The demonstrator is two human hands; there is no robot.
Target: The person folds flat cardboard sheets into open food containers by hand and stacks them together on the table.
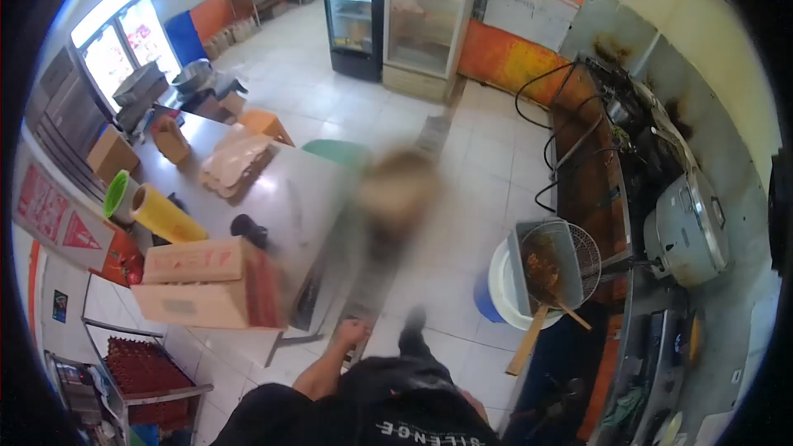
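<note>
Beside the surface (289, 190), stands with left hand (353, 330) low, fingers curled closed, nothing visible in them. Can't tell for right fingers; right hand out of sight. Nearest on the left: cardboard box (194, 281), at the surface's near end. Might knock it off with a careless elbow. Across, to the right, looks propped on bucket (500, 281): food tray (516, 264) with jutting wooden handles (529, 343). Could snag those with a leg, tip tray, spill food, then slip on tiles.
</note>
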